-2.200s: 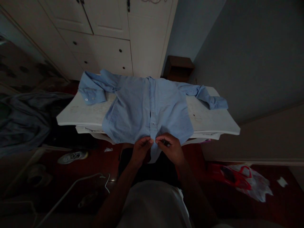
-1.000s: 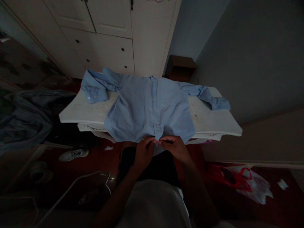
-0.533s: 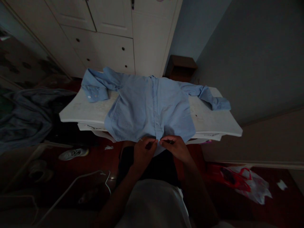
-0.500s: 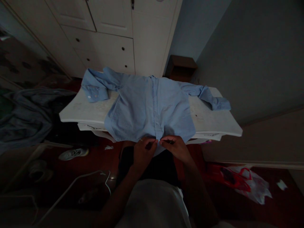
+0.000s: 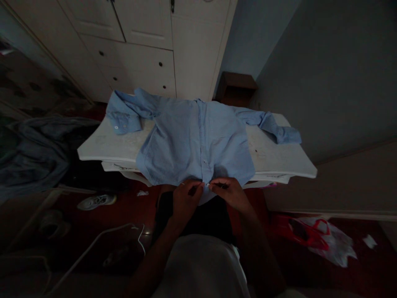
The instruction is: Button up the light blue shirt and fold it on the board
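A light blue button-up shirt (image 5: pixel 176 136) lies front side up across a white table (image 5: pixel 108 145), its collar end away from me and its sleeves out to both sides. The lower hem hangs over the near edge. There my left hand (image 5: pixel 187 198) pinches the front placket from the left, thumb and finger pressed together on the cloth. Close beside it, my right hand (image 5: pixel 229 193) pinches the same strip from the right. The fingertips almost meet, and whatever button lies between them is too small and dark to make out.
Beyond the table stands a white wardrobe (image 5: pixel 198 54), with a brown box-like stand (image 5: pixel 238 85) to its right. Dark clothes (image 5: pixel 40 153) are heaped at left. On the floor are a shoe (image 5: pixel 96 201) and a plastic bag (image 5: pixel 328 242).
My left hand has shifted very slightly left, widening the small gap between the fingertips. Both hands keep their pinch on the placket, and the shirt lies as before.
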The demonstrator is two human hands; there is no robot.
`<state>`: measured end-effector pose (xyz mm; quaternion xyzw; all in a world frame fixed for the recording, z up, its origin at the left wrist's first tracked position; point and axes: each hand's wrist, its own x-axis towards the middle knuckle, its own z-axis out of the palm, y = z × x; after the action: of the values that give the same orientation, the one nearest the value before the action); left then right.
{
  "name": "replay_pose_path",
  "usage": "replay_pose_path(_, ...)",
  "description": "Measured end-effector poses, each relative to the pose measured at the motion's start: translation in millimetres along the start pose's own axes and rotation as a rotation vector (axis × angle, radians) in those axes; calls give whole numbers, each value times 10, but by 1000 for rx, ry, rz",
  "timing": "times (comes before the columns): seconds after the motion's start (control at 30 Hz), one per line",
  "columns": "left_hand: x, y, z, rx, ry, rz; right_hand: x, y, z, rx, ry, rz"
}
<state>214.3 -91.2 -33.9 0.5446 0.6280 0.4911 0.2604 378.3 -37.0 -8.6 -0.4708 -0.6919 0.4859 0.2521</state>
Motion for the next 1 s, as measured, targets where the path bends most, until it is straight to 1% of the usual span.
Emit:
replay_pose_path(0.13, 4, -4, -13, 42, -12, 27, 9, 33, -25, 58, -42, 10)
replay_pose_path(0.23, 12, -5, -20, 15, -31, 17, 23, 50, -25, 87, -51, 13)
replay_pose_path(0.3, 12, -24, -15, -44, -49, -31, 30, 59, -5, 79, -48, -1)
replay_pose_path(0.47, -11, -122, 31, -225, -118, -269, 25, 101, 79, 0, -1, -46)
replay_pose_path(0.6, -13, -246, 72, -297, -132, -336, -1, 189, 90, -23, 65, -50)
replay_pose_path(0.73, 10, -401, 98, -318, -121, -348, -35, 362, 37, -51, 189, 9)
replay_pose_path(0.8, 22, -463, 108, -301, -118, -329, -61, 479, 8, -61, 272, 36)
replay_pose_path(0.87, 32, -504, 115, -258, -103, -310, -101, 608, -24, -78, 384, 78)
replay_pose_path(0.93, 36, -531, 114, -193, -49, -288, -161, 737, -71, -100, 534, 140)
replay_pose_path(1.0, 34, -563, 92, -121, 68, -274, -232, 853, -143, -123, 701, 197)
